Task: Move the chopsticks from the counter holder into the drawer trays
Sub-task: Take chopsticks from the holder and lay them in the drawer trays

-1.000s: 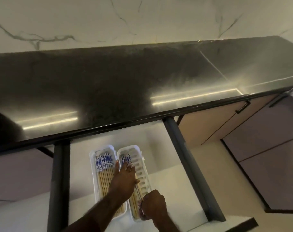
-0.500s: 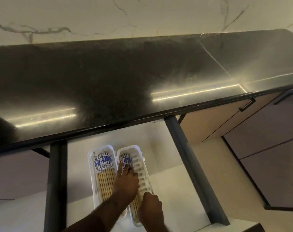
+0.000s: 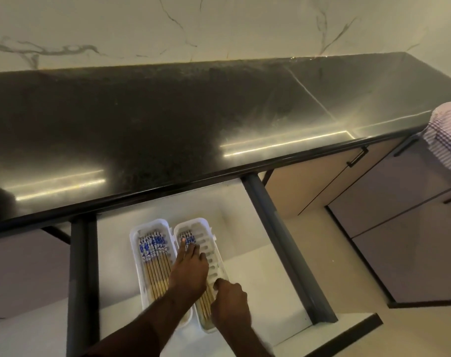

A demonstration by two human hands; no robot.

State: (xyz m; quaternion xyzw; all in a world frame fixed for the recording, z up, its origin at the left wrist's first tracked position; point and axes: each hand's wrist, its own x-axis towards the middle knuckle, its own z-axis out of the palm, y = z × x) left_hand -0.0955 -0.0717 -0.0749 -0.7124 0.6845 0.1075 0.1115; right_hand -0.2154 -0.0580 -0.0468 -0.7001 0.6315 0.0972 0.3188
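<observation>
Two white slotted trays lie side by side in the open drawer (image 3: pixel 247 222). The left tray (image 3: pixel 136 253) holds several bamboo chopsticks (image 3: pixel 152 251) with blue-and-white patterned tops. The right tray (image 3: pixel 214 251) holds a few more chopsticks (image 3: pixel 188 237), mostly covered by my hands. My left hand (image 3: pixel 189 273) lies flat on these chopsticks, fingers spread and pointing toward the patterned ends. My right hand (image 3: pixel 231 302) is curled at the near end of the right tray, fingertips on the chopstick tips. No counter holder is in view.
A black stone counter (image 3: pixel 193 119) overhangs the drawer, below a marble wall. Dark drawer rails (image 3: pixel 283 240) run along both sides. Cabinet fronts with black handles (image 3: pixel 358 157) stand to the right. A striped sleeve (image 3: pixel 448 140) shows at the right edge.
My left hand slid slightly farther up the right tray's chopsticks. My right hand shifted a little at the near end. The camera view moved slightly.
</observation>
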